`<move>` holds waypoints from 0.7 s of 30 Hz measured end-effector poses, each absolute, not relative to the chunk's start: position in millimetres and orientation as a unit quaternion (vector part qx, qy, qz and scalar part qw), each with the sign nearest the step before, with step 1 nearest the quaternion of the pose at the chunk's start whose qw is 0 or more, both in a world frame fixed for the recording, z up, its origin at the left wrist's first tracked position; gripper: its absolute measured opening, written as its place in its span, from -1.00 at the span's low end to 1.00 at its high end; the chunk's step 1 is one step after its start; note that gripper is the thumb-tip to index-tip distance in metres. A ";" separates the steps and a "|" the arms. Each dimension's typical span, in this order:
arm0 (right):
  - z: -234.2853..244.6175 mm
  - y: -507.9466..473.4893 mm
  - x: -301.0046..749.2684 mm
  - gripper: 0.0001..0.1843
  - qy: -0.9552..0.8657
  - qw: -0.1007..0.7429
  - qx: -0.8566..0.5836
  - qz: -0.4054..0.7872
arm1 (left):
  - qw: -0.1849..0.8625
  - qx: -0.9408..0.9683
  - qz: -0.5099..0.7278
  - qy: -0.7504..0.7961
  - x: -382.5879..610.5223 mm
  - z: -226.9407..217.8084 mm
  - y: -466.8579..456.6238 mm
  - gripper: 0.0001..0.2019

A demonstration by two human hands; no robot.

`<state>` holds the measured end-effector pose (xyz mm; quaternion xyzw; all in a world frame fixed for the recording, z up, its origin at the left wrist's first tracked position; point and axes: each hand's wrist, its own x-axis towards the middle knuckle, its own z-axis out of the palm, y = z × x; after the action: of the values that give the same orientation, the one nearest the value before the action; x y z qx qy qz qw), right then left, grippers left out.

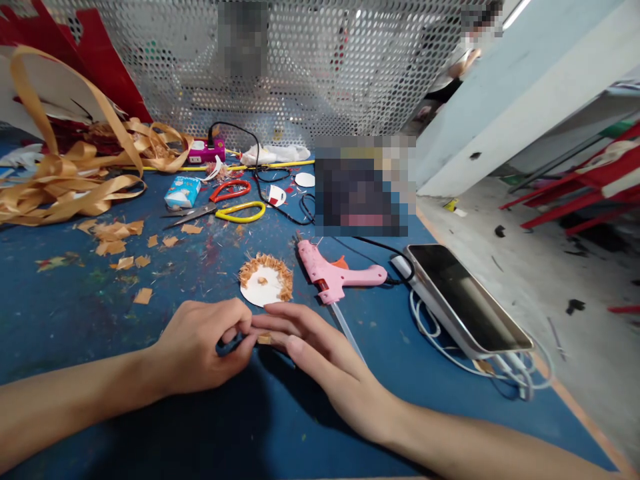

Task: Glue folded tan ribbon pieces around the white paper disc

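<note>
My left hand (203, 347) and my right hand (320, 363) meet over the blue table (75, 320), fingertips pinched together on a small gold ribbon piece (264, 339). Just beyond them lies a white paper disc (261, 285) with gold ribbon bits glued round part of its rim. A pink glue gun (336, 273) lies to the right of the disc, its glue stick pointing towards my right hand.
Cut gold ribbon scraps (117, 237) lie at the left, and long ribbon loops (65, 173) are piled at the far left. Yellow-handled scissors (227, 212), red-handled scissors (230, 190) and a small blue box (183, 192) lie further back. A phone (463, 300) on white cables is at the right edge.
</note>
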<state>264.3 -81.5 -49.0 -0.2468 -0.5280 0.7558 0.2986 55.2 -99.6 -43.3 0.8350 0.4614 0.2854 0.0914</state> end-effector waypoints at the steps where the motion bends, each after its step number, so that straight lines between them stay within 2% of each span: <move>1: -49.1 -80.5 262.8 -0.65 -0.513 0.302 -0.249 0.764 | 0.101 0.833 0.289 0.461 54.8 -43.2 -100.2 -0.85; 6: -53.3 -77.9 260.0 -0.65 -0.488 0.309 -0.255 0.776 | 0.150 0.810 0.310 0.475 54.6 -41.8 -106.1 -0.86; 14: -55.9 -79.8 261.2 -0.69 -0.491 0.305 -0.240 0.780 | 0.131 0.837 0.293 0.443 56.4 -39.9 -107.0 -0.88; 18: -54.0 -78.3 262.0 -0.76 -0.515 0.320 -0.242 0.758 | 0.132 0.842 0.286 0.438 54.3 -37.2 -106.2 -0.92; 21: -52.2 -75.9 264.8 -0.74 -0.578 0.332 -0.261 0.698 | 0.128 0.853 0.278 0.424 51.8 -36.4 -105.9 -0.92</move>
<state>264.8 -75.9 -52.2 -0.2613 -0.5779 0.6981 0.3322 51.8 -105.9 -36.4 0.8527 0.4237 0.2775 0.1281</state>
